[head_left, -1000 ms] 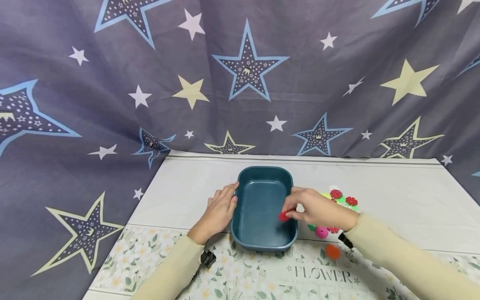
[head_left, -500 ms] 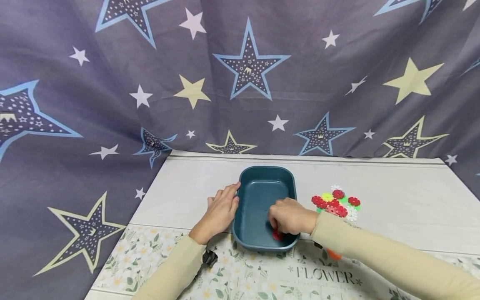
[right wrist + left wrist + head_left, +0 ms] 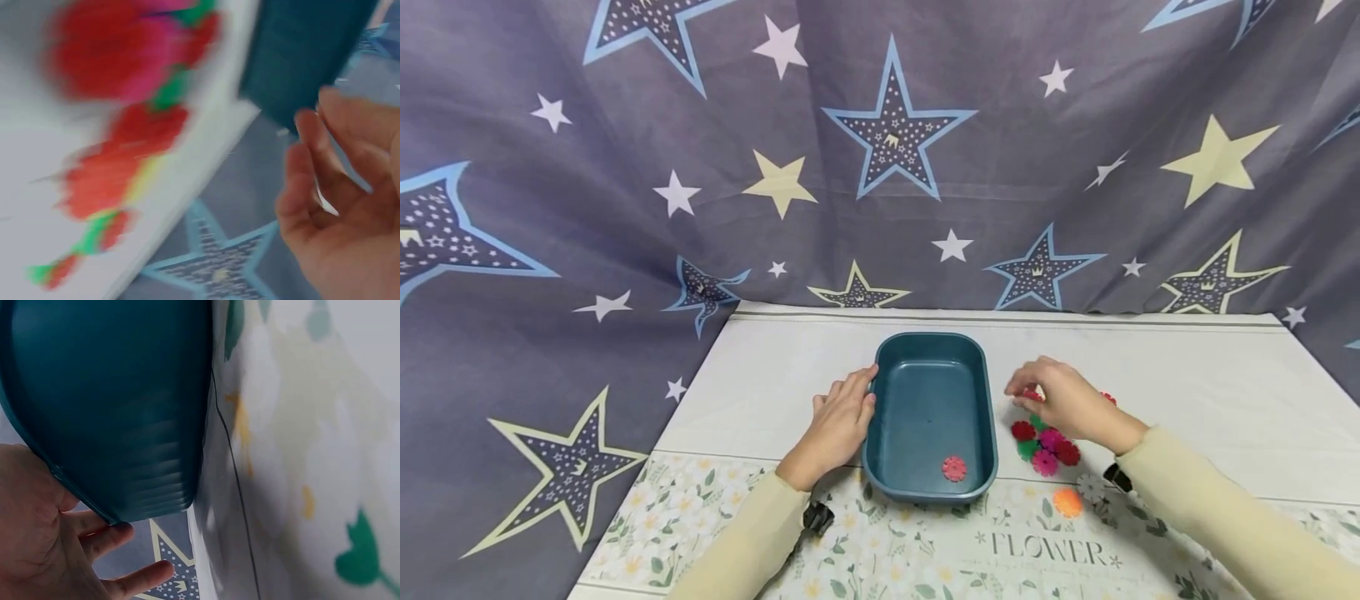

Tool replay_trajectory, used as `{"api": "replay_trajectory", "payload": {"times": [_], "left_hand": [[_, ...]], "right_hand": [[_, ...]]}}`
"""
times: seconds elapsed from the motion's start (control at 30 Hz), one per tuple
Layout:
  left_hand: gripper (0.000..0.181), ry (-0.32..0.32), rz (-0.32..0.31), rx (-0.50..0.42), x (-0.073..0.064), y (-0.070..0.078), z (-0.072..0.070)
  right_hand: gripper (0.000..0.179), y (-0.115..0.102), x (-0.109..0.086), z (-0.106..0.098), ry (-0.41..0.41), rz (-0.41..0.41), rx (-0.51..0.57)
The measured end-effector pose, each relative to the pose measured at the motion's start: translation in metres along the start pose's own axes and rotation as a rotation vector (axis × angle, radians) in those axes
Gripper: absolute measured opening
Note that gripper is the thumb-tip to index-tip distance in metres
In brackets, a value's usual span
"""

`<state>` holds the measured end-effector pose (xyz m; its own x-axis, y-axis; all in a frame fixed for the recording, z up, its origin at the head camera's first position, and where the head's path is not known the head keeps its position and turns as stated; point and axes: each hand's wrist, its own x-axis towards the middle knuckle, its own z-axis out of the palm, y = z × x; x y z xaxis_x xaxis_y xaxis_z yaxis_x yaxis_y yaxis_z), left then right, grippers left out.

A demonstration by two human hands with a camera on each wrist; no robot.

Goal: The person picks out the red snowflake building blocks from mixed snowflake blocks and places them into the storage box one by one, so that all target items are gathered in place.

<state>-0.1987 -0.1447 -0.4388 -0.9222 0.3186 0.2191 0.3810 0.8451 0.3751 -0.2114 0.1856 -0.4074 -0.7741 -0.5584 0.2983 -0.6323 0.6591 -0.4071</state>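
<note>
A dark teal plastic bin (image 3: 917, 408) stands on the table. One red flower-shaped disc (image 3: 954, 469) lies flat on its floor, near the front right corner. My left hand (image 3: 835, 425) rests against the bin's left side, its fingers touching the rim; in the left wrist view the fingers are spread beside the bin wall. My right hand (image 3: 1063, 400) hovers over a pile of flower-shaped discs, its fingers loosely bent with nothing held between them. Red (image 3: 1022, 431) and pink discs (image 3: 1045, 462) show below that hand, which hides part of the pile.
An orange disc (image 3: 1067, 502) and a white disc (image 3: 1091, 487) lie in front of the pile. The tablecloth (image 3: 790, 358) is white at the back and flower-printed at the front. A grey curtain with stars (image 3: 880, 233) hangs behind the table.
My right hand lowered a red disc into the bin, let it go and moved back right over the pile. My left hand stayed at the bin.
</note>
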Motion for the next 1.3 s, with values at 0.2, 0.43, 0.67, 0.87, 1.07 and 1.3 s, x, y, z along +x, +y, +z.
{"api": "replay_trajectory", "payload": {"times": [0.2,0.43,0.67,0.87,1.07,1.3], "left_hand": [[0.044,-0.011,-0.012,-0.008,0.0,-0.001,0.001],[0.044,0.001,-0.009,-0.011,0.0,-0.001,0.001],[0.044,0.003,0.0,-0.003,0.001,-0.002,0.002],[0.044,0.005,0.0,-0.002,0.0,-0.002,0.0],[0.044,0.012,0.002,-0.005,0.001,-0.001,0.0],[0.044,0.01,0.004,-0.008,0.0,0.0,0.001]], "right_hand": [[0.017,0.027,-0.026,0.013,-0.178,0.051,0.056],[0.019,0.03,-0.028,0.019,-0.195,0.063,0.049],[0.023,0.021,-0.024,0.01,-0.114,0.03,0.151],[0.024,0.006,-0.021,-0.008,-0.079,-0.02,0.115],[0.023,-0.01,-0.018,-0.017,-0.04,-0.078,0.114],[0.019,-0.033,0.0,-0.007,-0.01,-0.168,0.126]]}}
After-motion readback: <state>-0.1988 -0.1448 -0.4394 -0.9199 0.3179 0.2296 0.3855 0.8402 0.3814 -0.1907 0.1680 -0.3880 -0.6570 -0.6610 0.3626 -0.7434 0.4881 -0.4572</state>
